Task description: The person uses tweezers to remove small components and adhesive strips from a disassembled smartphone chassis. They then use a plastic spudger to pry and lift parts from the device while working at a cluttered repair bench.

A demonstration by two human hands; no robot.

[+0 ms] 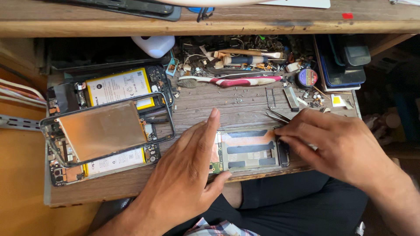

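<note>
Opened phone btwn left hand, right hand

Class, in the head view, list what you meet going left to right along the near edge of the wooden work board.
Stacked opened phones → left hand → opened phone frame → tweezers → right hand.

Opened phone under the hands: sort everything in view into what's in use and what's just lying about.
In use:
left hand
right hand
opened phone frame
tweezers

Lying about:
stacked phone bodies
toothbrush
white bottle
round tin
loose screws
</note>
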